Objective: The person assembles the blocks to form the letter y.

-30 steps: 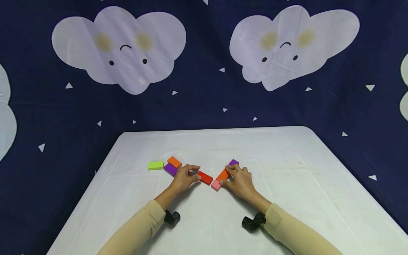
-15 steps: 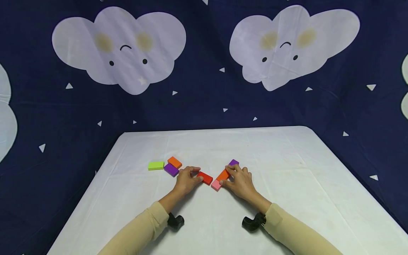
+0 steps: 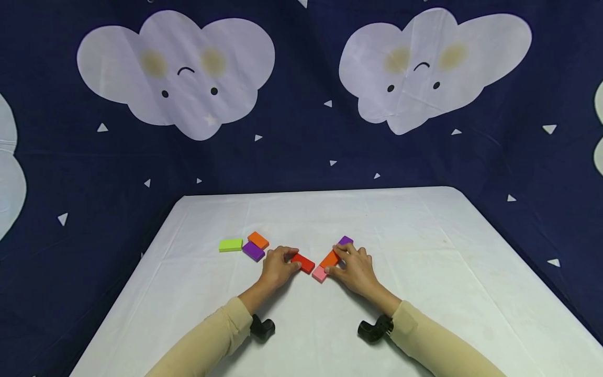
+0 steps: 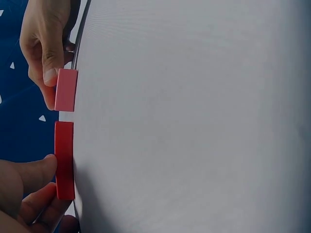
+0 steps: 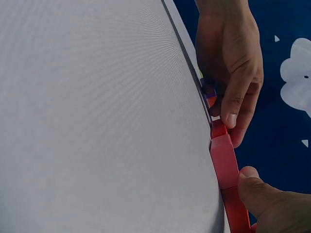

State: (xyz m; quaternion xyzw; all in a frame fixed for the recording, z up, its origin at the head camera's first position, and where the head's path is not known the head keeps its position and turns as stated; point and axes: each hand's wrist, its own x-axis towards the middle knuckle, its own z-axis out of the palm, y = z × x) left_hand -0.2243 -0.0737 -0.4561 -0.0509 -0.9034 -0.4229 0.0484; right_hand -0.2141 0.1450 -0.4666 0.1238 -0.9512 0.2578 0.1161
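My left hand [image 3: 278, 269] pinches a red block [image 3: 303, 263] near its left end, the thumb on the near side and the index finger on the far side. A pink block [image 3: 319, 274] lies just to its right, with a narrow gap between them in the left wrist view. End to end with the pink one is an orange block [image 3: 328, 259], and a purple block [image 3: 346, 240] continues that slanted row. My right hand [image 3: 356, 269] grips the orange block, its thumb close to the pink joint and its index finger towards the purple end.
Left of my left hand lie a lime-green block [image 3: 230, 245], a second purple block [image 3: 253, 251] and a second orange block [image 3: 258, 240]. A white cloth covers the table [image 3: 405, 220]. Behind it hangs a dark blue curtain [image 3: 301, 157] with clouds.
My left hand has shifted right, and its thumb and index finger have come in around the red block. The red block lies nearly where it was. My right hand has stayed in place.
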